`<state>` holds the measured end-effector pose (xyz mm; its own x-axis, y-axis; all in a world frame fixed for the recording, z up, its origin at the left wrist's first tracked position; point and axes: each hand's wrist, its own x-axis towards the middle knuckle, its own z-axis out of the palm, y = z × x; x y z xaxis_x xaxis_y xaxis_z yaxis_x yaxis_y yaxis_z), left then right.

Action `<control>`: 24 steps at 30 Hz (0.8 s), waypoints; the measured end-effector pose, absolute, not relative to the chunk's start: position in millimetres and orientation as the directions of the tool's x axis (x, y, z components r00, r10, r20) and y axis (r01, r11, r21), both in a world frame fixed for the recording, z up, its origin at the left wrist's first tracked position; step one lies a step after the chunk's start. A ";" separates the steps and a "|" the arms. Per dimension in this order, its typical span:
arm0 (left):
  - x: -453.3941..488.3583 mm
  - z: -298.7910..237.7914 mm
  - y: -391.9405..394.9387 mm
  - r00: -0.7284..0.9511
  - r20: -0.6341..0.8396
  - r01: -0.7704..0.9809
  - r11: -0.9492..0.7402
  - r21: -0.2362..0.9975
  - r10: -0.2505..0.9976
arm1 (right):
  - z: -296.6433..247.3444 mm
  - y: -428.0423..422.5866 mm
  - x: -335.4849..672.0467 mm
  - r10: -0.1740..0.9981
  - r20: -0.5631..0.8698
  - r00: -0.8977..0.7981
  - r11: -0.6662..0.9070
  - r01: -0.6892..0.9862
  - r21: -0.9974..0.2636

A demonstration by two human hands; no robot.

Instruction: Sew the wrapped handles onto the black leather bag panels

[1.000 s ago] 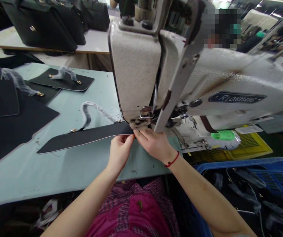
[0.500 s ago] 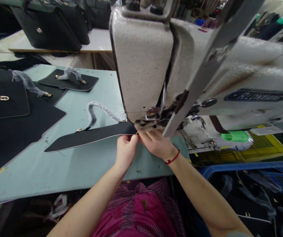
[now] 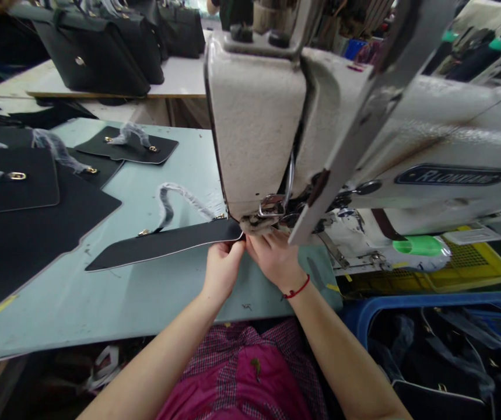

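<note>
A black leather bag flap (image 3: pixel 167 243) with a pale edge runs under the head of a sewing machine (image 3: pixel 259 128). Its plastic-wrapped handle (image 3: pixel 180 195) stands up behind it on gold fittings. My left hand (image 3: pixel 224 265) pinches the flap's near edge between thumb and fingers, just left of the presser area. Close beside it, my right hand (image 3: pixel 274 256), with a red cord at the wrist, has its fingers bent at the flap's end under the machine head. Those right fingertips are partly hidden, as is the needle.
More black flaps with wrapped handles (image 3: pixel 130 143) lie on the pale green table (image 3: pixel 145 309) to the left. Finished black bags (image 3: pixel 88 55) stand on a bench behind. At right are a blue crate (image 3: pixel 364 309) of black pieces and a yellow crate (image 3: pixel 486 268).
The view has shifted slightly. My right hand has drawn a little closer to my left and turned at the wrist. The flap's end by the machine shows a little more of its curved pale edge.
</note>
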<state>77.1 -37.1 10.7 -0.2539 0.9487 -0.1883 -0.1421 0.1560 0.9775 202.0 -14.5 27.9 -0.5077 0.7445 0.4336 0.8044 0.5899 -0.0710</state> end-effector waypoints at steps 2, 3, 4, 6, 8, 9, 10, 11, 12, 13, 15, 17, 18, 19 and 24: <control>76.6 8.9 -41.2 -0.230 -0.186 -0.156 0.152 0.976 0.955 | 30.1 -16.8 203.7 0.747 0.410 -0.523 0.607 0.789 -0.100; 76.3 8.3 -43.0 -0.231 -0.180 -0.163 0.144 0.976 0.956 | 31.9 -17.5 205.2 0.743 0.393 -0.542 0.622 0.776 -0.105; 75.9 8.0 -44.4 -0.238 -0.174 -0.171 0.135 0.976 0.955 | 34.1 -18.0 207.0 0.738 0.375 -0.560 0.634 0.766 -0.104; 74.6 8.7 -45.7 -0.260 -0.165 -0.183 0.119 0.976 0.952 | 39.3 -18.7 210.1 0.737 0.340 -0.584 0.643 0.761 -0.084; 72.8 10.2 -45.5 -0.265 -0.161 -0.174 0.117 0.978 0.951 | 44.2 -19.4 211.6 0.743 0.303 -0.596 0.637 0.769 -0.050; 71.9 10.9 -45.3 -0.266 -0.157 -0.159 0.117 0.980 0.951 | 46.1 -19.9 211.8 0.745 0.287 -0.603 0.637 0.770 -0.034; 71.1 11.3 -45.0 -0.273 -0.149 -0.139 0.114 0.984 0.951 | 47.5 -20.4 211.6 0.744 0.272 -0.610 0.639 0.769 -0.022; 70.6 11.4 -44.8 -0.283 -0.136 -0.114 0.108 0.988 0.949 | 48.2 -20.9 211.2 0.742 0.264 -0.616 0.642 0.766 -0.015; 70.3 11.1 -44.7 -0.296 -0.122 -0.089 0.099 0.991 0.947 | 48.2 -21.3 210.6 0.737 0.264 -0.622 0.647 0.762 -0.011; 70.4 10.5 -44.5 -0.311 -0.106 -0.065 0.091 0.994 0.944 | 47.3 -21.7 210.1 0.732 0.272 -0.625 0.651 0.759 -0.008; 71.7 9.3 -43.6 -0.339 -0.089 -0.034 0.082 0.996 0.937 | 43.4 -22.1 209.0 0.718 0.306 -0.625 0.657 0.754 0.000; 74.5 9.2 -42.0 -0.350 -0.094 -0.036 0.087 0.996 0.932 | 37.8 -22.0 207.8 0.706 0.348 -0.617 0.655 0.755 0.009; 76.2 9.8 -40.9 -0.354 -0.103 -0.047 0.092 0.995 0.930 | 35.0 -21.9 207.1 0.704 0.369 -0.607 0.650 0.760 0.011; 77.9 10.6 -39.8 -0.356 -0.114 -0.063 0.097 0.993 0.927 | 32.4 -21.6 206.4 0.702 0.389 -0.596 0.644 0.765 0.010; 84.4 12.1 -35.0 -0.369 -0.140 -0.155 0.087 0.984 0.919 | 27.1 -20.1 203.1 0.674 0.474 -0.566 0.632 0.775 0.027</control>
<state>84.4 -35.0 12.1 -0.3690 0.9189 -0.1397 -0.1555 0.0871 0.9840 203.1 -20.1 27.1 -0.5662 0.6742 0.4743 0.7748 0.6316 0.0270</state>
